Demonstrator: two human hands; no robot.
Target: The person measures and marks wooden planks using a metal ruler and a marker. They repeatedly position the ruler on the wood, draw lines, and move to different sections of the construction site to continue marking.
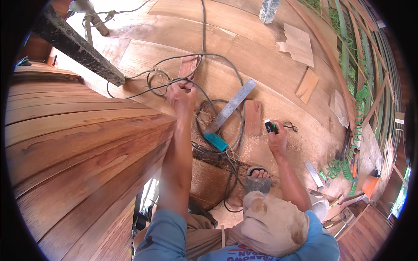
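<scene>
Handling the left block (189,65) well looks to be a matter of freeing it first: it lies beyond and left of the square (233,104), with the cable (203,26) crossing it right by the fingers. The left hand (180,98) is curled closed, seemingly on the block's near end (whether the cable is pinched too, I cannot tell). I would lift or slide the block out flat, holding it by its edges so the cable does not drag across the square.

The right hand (278,141), to the right of the square, is wrapped round a small tool (269,126), black with a white tip; its exact kind is too small to tell. A light grip with that tip well away from the cord (295,127) would seem best.

Counted: one square, its teal handle toward the person; two reddish blocks, the left one and the right block (252,119) just right of the square; one small tool; one thin cord beyond the tool from the square. Right of the square there are also one paler offcut (307,85) and one metal strip (314,175). The cable loops round the square, too tangled to count its turns.
</scene>
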